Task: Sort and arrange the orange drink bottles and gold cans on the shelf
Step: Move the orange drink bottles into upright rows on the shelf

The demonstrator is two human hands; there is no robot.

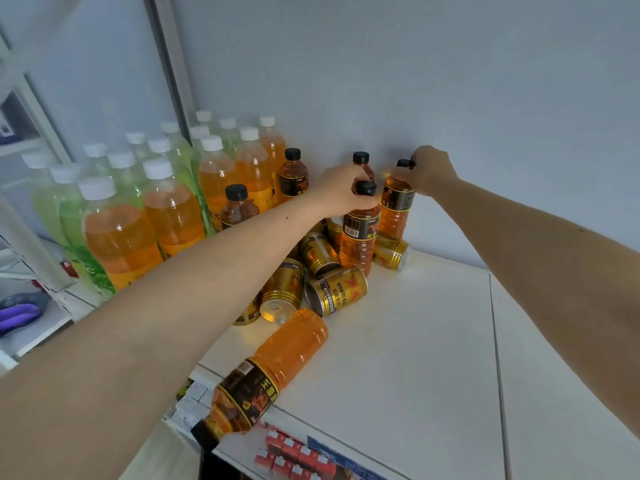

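Several orange drink bottles with black caps stand near the back wall of the white shelf (pixel 415 341). My left hand (pixel 341 192) grips the neck of one upright bottle (pixel 360 237) just below its cap. My right hand (pixel 431 173) grips the top of another upright bottle (pixel 394 209) at the wall. One orange bottle (pixel 266 368) lies on its side at the shelf's front edge, cap hanging over. Several gold cans (pixel 337 289) lie tipped in a heap between the bottles; one more gold can (pixel 391 256) lies behind the held bottles.
Tall white-capped bottles (pixel 117 233) of orange and green drink stand in rows at the left. Two more black-capped bottles (pixel 293 174) stand beside them. Bare shelf surface spreads right and forward. Red cartons (pixel 294 455) sit on a lower shelf.
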